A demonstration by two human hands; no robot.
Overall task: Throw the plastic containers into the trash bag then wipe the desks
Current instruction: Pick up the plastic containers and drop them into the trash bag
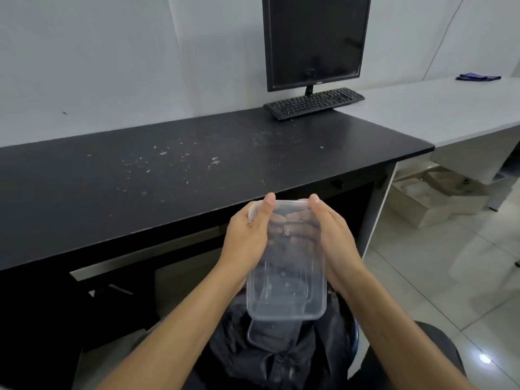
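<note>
No text can be read; the small logo on the monitor [315,40] bezel is too blurred.

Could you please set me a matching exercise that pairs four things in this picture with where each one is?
Things:
1. upper clear container
2. keyboard
3. blue cloth
4. cardboard box

Places:
A. on the white desk
B. on the floor under the white desk
C. gripped by the left hand and right hand above the trash bag
D. in front of the monitor

Pairs: 1-C, 2-D, 3-A, 4-B.
</note>
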